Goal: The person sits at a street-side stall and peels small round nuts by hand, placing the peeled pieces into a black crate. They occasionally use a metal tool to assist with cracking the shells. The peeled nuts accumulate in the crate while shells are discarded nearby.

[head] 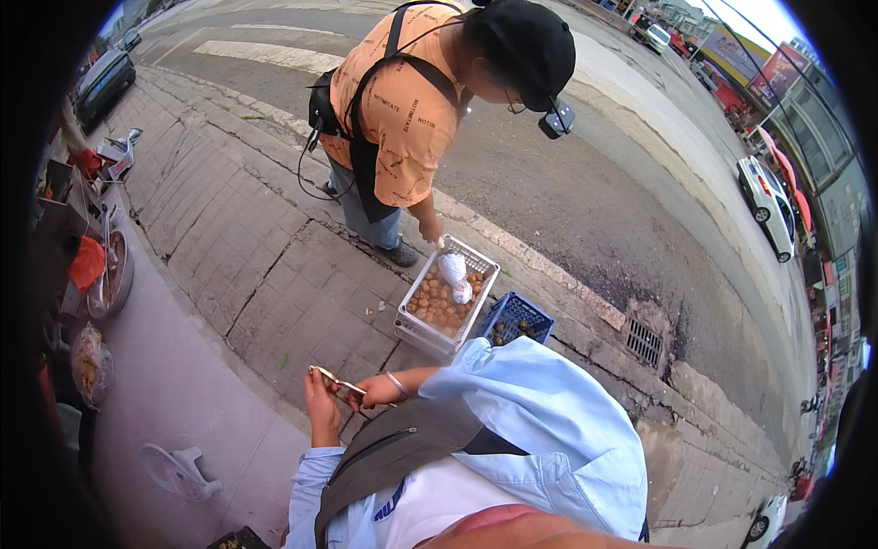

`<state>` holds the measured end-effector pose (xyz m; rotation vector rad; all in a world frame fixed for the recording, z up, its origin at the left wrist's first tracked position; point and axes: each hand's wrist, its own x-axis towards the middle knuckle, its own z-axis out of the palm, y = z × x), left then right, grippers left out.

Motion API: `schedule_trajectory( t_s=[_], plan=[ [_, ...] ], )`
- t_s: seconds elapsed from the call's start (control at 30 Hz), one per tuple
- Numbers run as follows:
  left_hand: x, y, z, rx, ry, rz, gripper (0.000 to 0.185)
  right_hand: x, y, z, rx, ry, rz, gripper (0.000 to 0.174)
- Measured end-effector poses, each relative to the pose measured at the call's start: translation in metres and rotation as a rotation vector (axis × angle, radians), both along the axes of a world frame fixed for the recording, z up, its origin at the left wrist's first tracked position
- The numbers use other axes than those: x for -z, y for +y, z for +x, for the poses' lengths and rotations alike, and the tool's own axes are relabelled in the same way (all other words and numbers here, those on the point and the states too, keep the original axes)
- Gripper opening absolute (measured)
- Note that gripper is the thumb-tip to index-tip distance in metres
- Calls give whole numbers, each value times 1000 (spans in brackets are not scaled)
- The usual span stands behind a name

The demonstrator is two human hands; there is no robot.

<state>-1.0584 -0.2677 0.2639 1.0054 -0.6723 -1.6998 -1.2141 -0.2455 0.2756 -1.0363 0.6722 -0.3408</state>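
My left hand (322, 405) pinches one end of a slim, shiny metal tool (337, 379) between thumb and fingertips. On its other end, my right hand (381, 390), with a pale bracelet at the wrist, is closed around the handle. What kind of tool it is cannot be made out at this size. Both hands are in front of my body, above the paving. Beyond my right forearm stands a white plastic crate (410, 331) of round brown produce (431, 300), possibly potatoes. Beside it, a blue plastic crate (549, 328) holds some darker pieces (511, 331).
A co-worker in an orange shirt (405, 103) bends over the white crate, one hand (431, 228) on a white wrapped bundle (454, 269). At lower left is a white plastic stool (184, 468). A metal basin (122, 274) and bagged food (91, 367) sit left. A drain grate (645, 342) borders the road.
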Motion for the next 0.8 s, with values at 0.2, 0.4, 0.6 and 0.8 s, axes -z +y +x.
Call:
schedule_trajectory(
  t_s=[0.2, 0.4, 0.6, 0.8],
  plan=[
    [-2, -2, -7, 21, -11, 19, 19, 23, 3, 3, 60, -4, -62, 17],
    [-4, -10, -11, 42, 8, 36, 20, 25, 5, -1, 186, -120, 72, 31],
    [2, -10, -17, 64, 98, 38, 20, 24, 11, -11, 260, -97, 468, 53],
    [1, -8, -25, 61, 102, 108, 19, 22, 11, -15, 181, -96, 556, 55]
  ],
)
